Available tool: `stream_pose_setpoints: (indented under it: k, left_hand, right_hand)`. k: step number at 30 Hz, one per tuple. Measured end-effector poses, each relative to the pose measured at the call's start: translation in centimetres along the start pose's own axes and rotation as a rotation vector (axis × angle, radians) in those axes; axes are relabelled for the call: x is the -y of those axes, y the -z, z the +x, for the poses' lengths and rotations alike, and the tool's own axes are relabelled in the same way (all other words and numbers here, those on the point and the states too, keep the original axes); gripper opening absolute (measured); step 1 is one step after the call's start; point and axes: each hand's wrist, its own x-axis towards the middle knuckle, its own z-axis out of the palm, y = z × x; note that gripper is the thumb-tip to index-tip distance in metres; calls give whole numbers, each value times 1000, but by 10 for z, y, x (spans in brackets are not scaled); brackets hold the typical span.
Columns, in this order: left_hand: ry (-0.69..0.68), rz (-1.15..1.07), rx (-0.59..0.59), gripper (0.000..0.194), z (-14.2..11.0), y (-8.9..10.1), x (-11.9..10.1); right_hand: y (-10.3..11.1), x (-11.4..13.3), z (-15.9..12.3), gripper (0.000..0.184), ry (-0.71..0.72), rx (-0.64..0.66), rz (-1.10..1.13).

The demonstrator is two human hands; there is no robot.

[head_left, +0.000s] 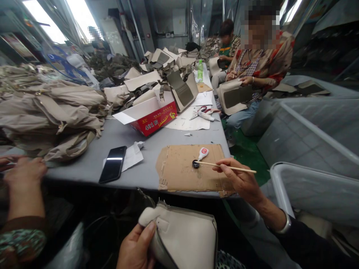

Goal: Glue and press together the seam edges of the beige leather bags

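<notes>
My left hand (pixel 137 246) grips a beige bag (pixel 190 235) at its upper left corner, thumb on top beside a small tab. The bag is below the table's front edge. Between thumb and fingers, my right hand (pixel 238 177) pinches a thin wooden stick (pixel 241 169). The stick's far tip is at a small black round cap (pixel 195 163) on a sheet of cardboard (pixel 182 179). Right behind the cap lies a white glue bottle (pixel 203 152) with a red label, its nozzle toward the cap.
A black phone (pixel 113 164) lies on white paper (pixel 131 157). Behind are a red glue box (pixel 157 117), pliers (pixel 204 113), a green bottle (pixel 200 71) and heaped bag parts (pixel 56 116). A co-worker's hands (pixel 25 170) are at left; another person (pixel 255 71) sits at right near grey bins (pixel 308 130).
</notes>
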Motion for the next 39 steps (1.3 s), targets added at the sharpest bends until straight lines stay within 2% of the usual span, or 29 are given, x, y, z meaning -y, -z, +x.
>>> stream_pose_setpoints:
  k: [8,12,15,18,21,24,30,35,39]
  left_hand:
    - [16,-35,39,49,-2,-9,-1]
    - [17,-43,86,50,1,-10,-1]
    - [4,-44,114,52,2,-11,0]
    - [-12,-50,178,55,1,-10,0]
    - [-7,-45,256,58,-1,-7,-1]
    - [8,-40,282,59,-4,-5,-1]
    - [6,-39,277,58,-5,-3,2]
    - [10,-56,291,55,-4,-3,3]
    - [12,-72,291,56,-3,-3,1]
  right_hand:
    - [4,-5,5,20,59,125,-168]
    - [9,0,12,24,124,181,-170]
    - [9,0,15,23,119,199,-166]
    - [5,-9,12,20,67,117,-189]
    - [-1,-19,7,25,-18,-39,-192]
    - [-4,-23,3,28,-105,-133,-187]
    - [-4,-21,0,25,-173,-213,-107]
    - [-6,-15,1,19,-210,-299,90]
    - [-9,-7,-1,16,-242,-315,298]
